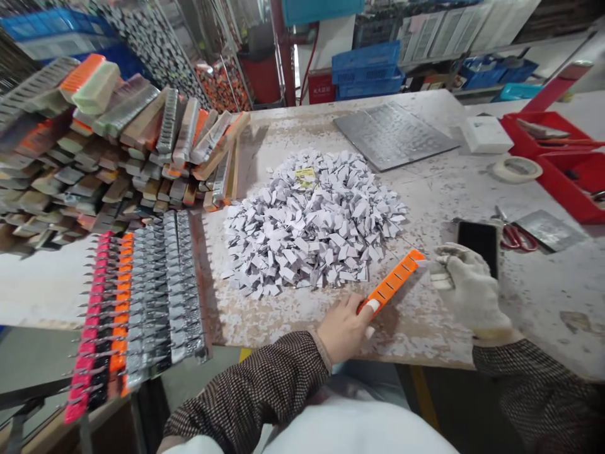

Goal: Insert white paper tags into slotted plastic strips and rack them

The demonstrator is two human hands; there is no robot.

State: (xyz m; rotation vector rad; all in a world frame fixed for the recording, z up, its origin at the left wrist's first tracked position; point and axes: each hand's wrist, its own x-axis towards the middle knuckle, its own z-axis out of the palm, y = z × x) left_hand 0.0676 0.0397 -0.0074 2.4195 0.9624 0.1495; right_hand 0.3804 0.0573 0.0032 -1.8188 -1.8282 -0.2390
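Observation:
My bare left hand [344, 329] grips the near end of an orange slotted plastic holder [393, 280] that lies slanted on the worn table [293, 132]. My right hand [467, 290], in a white knit glove, sits at the holder's far end with its fingers pinched on a small thin piece I cannot make out. Just beyond the holder lies a big heap of small white paper tags [312, 221].
Stacks of filled holders [108, 139] pile up at the left, with rows of red, orange and grey ones [142, 296] in front. A black phone [478, 241], red scissors [516, 237], tape roll [517, 169], grey plate [394, 133] and red trays [562, 157] lie right.

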